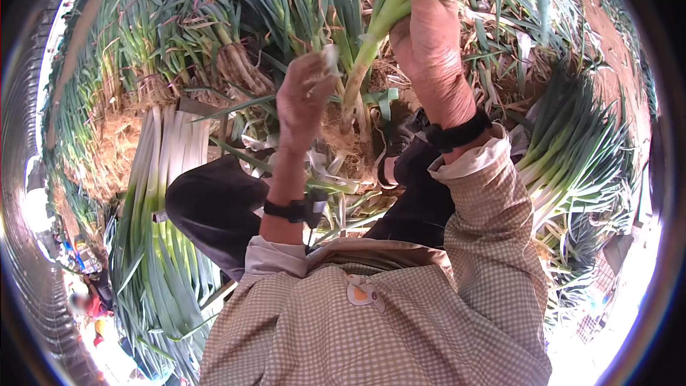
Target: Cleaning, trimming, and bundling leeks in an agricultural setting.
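A green onion stalk with a pale stem and hairy roots (pixel 359 72) hangs roots down in front of me. My right hand (pixel 431 37) is closed around its green upper part, near the top of the view. My left hand (pixel 305 94) is just left of the stem, fingers curled and blurred, with a small whitish thing at the fingertips that I cannot make out. Whether that hand touches the stem cannot be told. At my left knee lies a pile of cleaned green onions (pixel 171 182), their white ends away from me.
Rooted bundles of green onions (pixel 144 48) stand at the upper left, and another bunch (pixel 289 5) stands ahead. More green onions (pixel 573 139) lie at the right. Peeled leaves (pixel 343 187) litter the soil between my legs. A person (pixel 94 303) is far off at the lower left.
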`<action>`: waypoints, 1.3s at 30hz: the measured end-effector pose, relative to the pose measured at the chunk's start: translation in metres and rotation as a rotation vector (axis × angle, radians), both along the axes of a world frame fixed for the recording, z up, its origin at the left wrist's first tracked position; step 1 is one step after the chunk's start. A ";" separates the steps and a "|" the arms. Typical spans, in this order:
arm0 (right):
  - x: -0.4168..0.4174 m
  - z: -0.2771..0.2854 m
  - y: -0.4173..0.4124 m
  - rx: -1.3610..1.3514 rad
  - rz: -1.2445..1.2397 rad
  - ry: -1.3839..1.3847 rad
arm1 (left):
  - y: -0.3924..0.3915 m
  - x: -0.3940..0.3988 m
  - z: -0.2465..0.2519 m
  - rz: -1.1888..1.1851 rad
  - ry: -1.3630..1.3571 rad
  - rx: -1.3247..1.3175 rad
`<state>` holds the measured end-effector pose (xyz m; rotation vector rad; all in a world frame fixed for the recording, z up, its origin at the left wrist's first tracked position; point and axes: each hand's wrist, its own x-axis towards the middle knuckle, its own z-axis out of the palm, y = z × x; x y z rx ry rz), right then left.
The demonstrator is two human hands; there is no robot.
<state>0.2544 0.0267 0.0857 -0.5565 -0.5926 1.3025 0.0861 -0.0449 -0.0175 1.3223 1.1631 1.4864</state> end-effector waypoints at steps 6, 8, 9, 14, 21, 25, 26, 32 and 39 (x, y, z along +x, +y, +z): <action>-0.024 -0.006 -0.006 0.019 -0.026 -0.015 | -0.004 0.041 0.036 0.305 0.715 0.234; -0.023 -0.012 -0.005 -0.029 -0.009 -0.023 | -0.006 0.045 0.030 0.376 0.776 0.280; -0.022 -0.013 -0.004 -0.049 -0.055 -0.031 | -0.005 0.046 0.029 0.377 0.774 0.279; -0.020 -0.010 -0.006 -0.077 -0.162 -0.077 | -0.009 0.044 0.037 0.151 0.700 0.047; 0.005 0.007 0.012 -0.202 -0.365 -0.026 | -0.014 0.035 0.033 0.187 -0.204 0.236; 0.024 0.005 0.014 0.064 -0.349 -0.042 | 0.002 0.007 0.021 0.116 -1.003 -0.062; 0.035 0.003 0.014 0.035 -0.340 -0.065 | 0.005 0.001 0.015 0.225 -1.024 -0.196; 0.074 -0.012 0.012 0.261 -0.562 -0.802 | -0.029 -0.075 -0.080 0.393 -1.037 -0.394; 0.039 0.006 0.014 0.269 -0.405 -0.684 | -0.119 -0.218 -0.191 0.891 0.518 -0.948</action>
